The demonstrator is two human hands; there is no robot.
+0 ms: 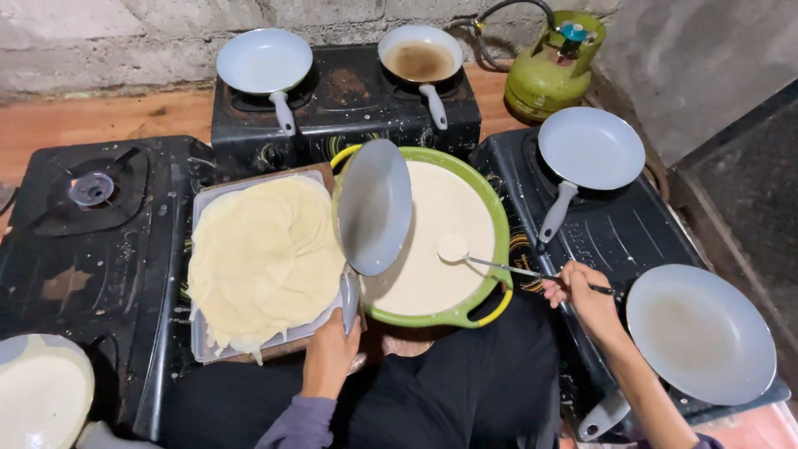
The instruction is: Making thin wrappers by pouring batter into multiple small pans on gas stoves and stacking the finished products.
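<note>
A small grey pan (374, 206) is held up on edge over the near-left rim of a big green basin (501, 241) of pale batter (445, 233), its flat face turned toward the basin. The left hand (330, 353) has its fingers wrapped tight round the pan's handle, low down by the person's lap. The right hand (579, 293) pinches the thin handle of a ladle (453, 248) between closed fingers, and the ladle's round bowl rests on the batter near the middle of the basin. Just left of the basin sits a tray (202, 337) piled with thin, pale yellow crepes (262, 258), some hanging over its near edge. Black gas stoves ring the person. The far stove (349, 100) carries a clean pan (264, 62) and a pan with brownish residue (421, 56). On the right stove (615, 233) sit two more grey pans, one farther off (590, 150) and one close by the right forearm (701, 333). The left stove (83, 241) shows a bare burner, and at its near corner a pan (41, 391) holds a spread of batter. A green gas cylinder (553, 62) stands against the wall at the back right.
</note>
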